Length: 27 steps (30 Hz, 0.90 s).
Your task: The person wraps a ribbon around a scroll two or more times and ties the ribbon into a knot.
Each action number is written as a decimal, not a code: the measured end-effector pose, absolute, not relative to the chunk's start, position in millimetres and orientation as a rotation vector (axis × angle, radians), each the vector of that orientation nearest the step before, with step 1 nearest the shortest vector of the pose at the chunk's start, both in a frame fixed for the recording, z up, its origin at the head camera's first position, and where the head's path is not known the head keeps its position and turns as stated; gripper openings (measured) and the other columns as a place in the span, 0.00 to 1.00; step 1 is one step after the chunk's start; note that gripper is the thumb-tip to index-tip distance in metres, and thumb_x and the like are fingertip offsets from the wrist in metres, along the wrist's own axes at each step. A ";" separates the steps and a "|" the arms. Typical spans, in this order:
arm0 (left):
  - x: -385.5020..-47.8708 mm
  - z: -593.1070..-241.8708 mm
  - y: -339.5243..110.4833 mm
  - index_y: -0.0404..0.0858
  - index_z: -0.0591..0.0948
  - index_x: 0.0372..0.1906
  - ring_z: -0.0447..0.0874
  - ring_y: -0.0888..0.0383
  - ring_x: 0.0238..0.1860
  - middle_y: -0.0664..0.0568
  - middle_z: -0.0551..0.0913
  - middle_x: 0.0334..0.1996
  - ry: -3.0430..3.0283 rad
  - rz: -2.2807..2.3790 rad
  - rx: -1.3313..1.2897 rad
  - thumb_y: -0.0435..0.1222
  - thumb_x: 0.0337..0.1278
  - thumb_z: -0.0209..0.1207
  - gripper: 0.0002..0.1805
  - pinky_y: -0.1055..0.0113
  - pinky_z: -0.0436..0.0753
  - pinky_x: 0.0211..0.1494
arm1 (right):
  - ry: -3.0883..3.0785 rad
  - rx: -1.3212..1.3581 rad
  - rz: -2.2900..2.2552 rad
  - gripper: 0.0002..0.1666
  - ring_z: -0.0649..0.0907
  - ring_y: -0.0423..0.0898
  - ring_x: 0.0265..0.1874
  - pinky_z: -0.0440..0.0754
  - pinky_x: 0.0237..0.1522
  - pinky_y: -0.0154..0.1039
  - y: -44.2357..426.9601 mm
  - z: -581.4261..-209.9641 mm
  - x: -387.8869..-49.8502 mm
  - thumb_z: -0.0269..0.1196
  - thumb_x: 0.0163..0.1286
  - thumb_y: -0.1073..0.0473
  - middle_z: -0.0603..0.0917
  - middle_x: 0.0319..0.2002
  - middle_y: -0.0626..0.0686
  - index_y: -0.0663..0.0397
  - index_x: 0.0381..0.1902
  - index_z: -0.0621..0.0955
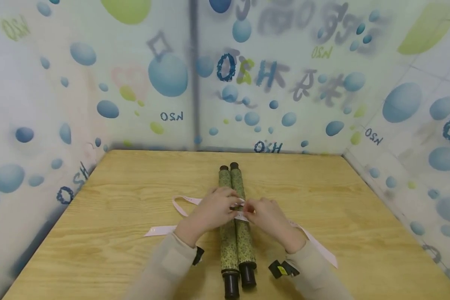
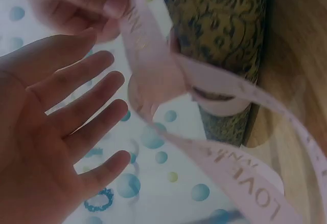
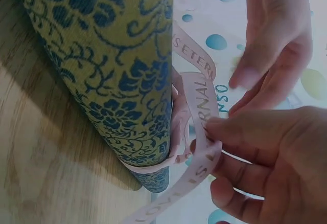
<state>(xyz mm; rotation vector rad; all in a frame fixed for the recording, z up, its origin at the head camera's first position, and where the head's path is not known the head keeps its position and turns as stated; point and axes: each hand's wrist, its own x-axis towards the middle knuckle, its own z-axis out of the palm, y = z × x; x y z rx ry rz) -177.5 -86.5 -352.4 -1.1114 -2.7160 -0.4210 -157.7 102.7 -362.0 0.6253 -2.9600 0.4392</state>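
Observation:
Two rolled scrolls with dark knobbed ends lie side by side on the table, a left scroll (image 1: 228,248) and a right scroll (image 1: 245,243). Their patterned cloth shows dark floral figures in the wrist views. A pale pink ribbon (image 1: 241,216) with printed lettering passes round them at the middle. My right hand (image 1: 268,218) pinches the ribbon (image 3: 202,111) between thumb and fingers above the scrolls. Over the left scroll is my left hand (image 1: 217,208); its fingers (image 2: 87,106) are spread and loose beside the ribbon, with nothing gripped.
The wooden table (image 1: 142,175) carries the scrolls. One ribbon end (image 1: 159,230) trails left with a loop, the other (image 1: 320,246) lies under the right forearm. Walls with printed bubbles (image 1: 168,75) stand behind and at both sides. Dark straps (image 1: 283,268) hang at the wrists.

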 end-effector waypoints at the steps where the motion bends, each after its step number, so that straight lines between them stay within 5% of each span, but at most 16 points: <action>1: -175.3 -353.8 -80.3 0.45 0.83 0.47 0.73 0.50 0.56 0.52 0.79 0.52 -2.726 -0.362 -1.129 0.43 0.57 0.61 0.14 0.47 0.70 0.58 | -2.952 0.627 0.448 0.02 0.75 0.42 0.26 0.73 0.36 0.47 102.8 -361.3 -158.5 0.64 0.63 0.56 0.82 0.26 0.42 0.45 0.30 0.81; 8: -176.2 -362.8 -73.9 0.48 0.85 0.36 0.80 0.56 0.45 0.55 0.82 0.43 -2.684 -0.258 -1.092 0.38 0.53 0.65 0.05 0.53 0.76 0.53 | -3.002 0.494 0.696 0.09 0.77 0.40 0.21 0.72 0.21 0.34 102.2 -357.1 -164.3 0.61 0.66 0.60 0.84 0.29 0.51 0.57 0.42 0.81; 15: -183.5 -371.1 -74.2 0.48 0.83 0.35 0.81 0.59 0.35 0.58 0.83 0.31 -2.616 -0.250 -1.076 0.38 0.55 0.63 0.02 0.55 0.78 0.46 | -2.970 0.484 0.630 0.14 0.71 0.39 0.13 0.67 0.16 0.33 99.6 -360.1 -175.4 0.59 0.68 0.58 0.79 0.19 0.47 0.61 0.46 0.80; 27: -186.0 -381.6 -67.9 0.46 0.81 0.31 0.79 0.56 0.37 0.58 0.84 0.27 -2.459 -0.226 -0.910 0.45 0.52 0.65 0.08 0.52 0.73 0.48 | -2.877 0.423 0.795 0.07 0.77 0.49 0.34 0.75 0.34 0.44 96.6 -378.8 -187.0 0.62 0.65 0.56 0.80 0.32 0.50 0.51 0.31 0.84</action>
